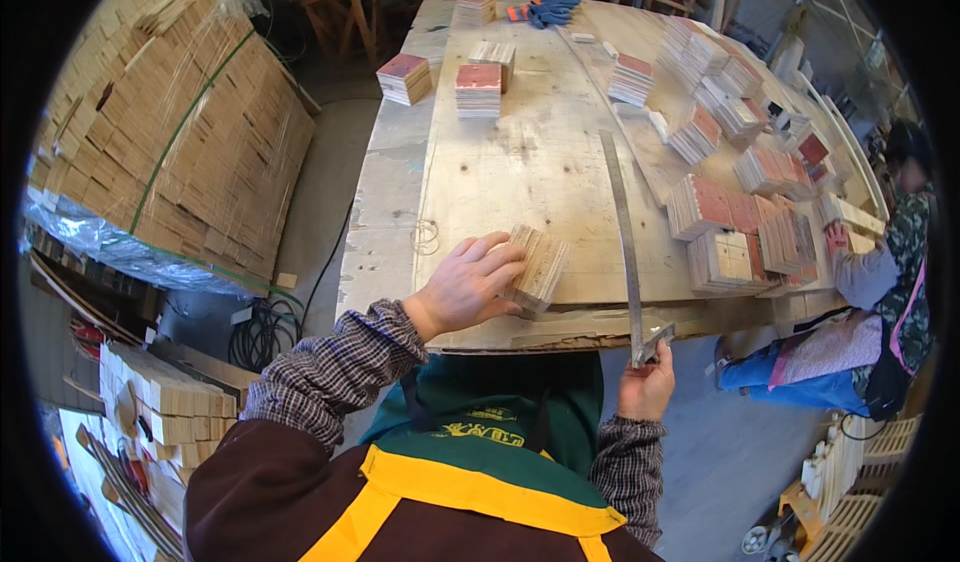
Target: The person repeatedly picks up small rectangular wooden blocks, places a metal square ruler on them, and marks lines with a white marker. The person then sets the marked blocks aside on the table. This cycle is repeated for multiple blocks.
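My left hand (470, 280) rests against the left side of a stack of thin plywood squares (540, 270), its fingers over the far corner and its thumb near the front. The stack sits close to the near edge of the worktable and shows layered edges. In my right hand (645, 386), just off that edge, is the stock end of a metal carpenter's square (622, 232). Its long blade lies away from me across the board, to the right of the stack and apart from it.
Plywood stacks with red faces (478, 90) stand on the worktable (400, 192), many along the right. A rubber band (427, 236) and blue-orange gloves (545, 12) lie there too. A co-worker (860, 282) works at the right edge. Wrapped wood (200, 132) is piled left.
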